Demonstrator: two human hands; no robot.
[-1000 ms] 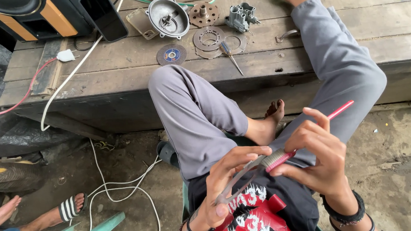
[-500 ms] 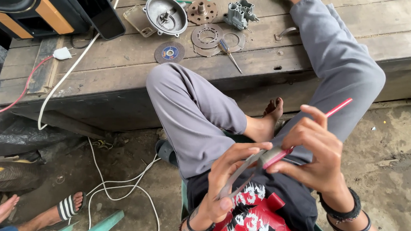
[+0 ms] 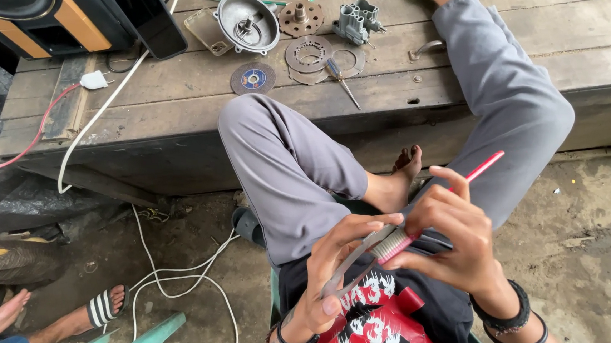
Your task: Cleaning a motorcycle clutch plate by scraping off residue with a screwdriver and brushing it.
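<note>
**Brush and metal strip drawing together over the lap**

Compared with a second ago, both hands are sitting a little higher and closer together, and the bristle end is now lying right against the metal strip; otherwise little is changing, so the brushing seems to be carrying on in place rather than finishing.

The right hand [image 3: 455, 236] is pinching a red-handled toothbrush [image 3: 432, 205] between thumb and fingers, its pale bristle head pressing on a thin grey metal strip [image 3: 357, 257]. The left hand [image 3: 330, 273] is supporting that strip from below, fingers half spread along it and thumb closing on its edge. Both are hovering over the person's lap, near the bottom centre of the scene, above a black shirt with red and white print [image 3: 373, 334].

Farther out, the person's knees in grey trousers [image 3: 284, 170] are bending to either side, a bare foot [image 3: 402, 167] tucking between them. Beyond, on the far wooden bench [image 3: 181, 105], machine parts are lying: a round metal housing [image 3: 246, 23], flat gaskets [image 3: 310, 54], a cutting disc [image 3: 253, 79], a screwdriver [image 3: 342, 79] and a small grey cast body [image 3: 357, 21]. At far left a black speaker cabinet [image 3: 52, 3] is standing; white cable [image 3: 169, 269] is trailing across the dirt floor, near another person's sandalled foot [image 3: 99, 307].
</note>
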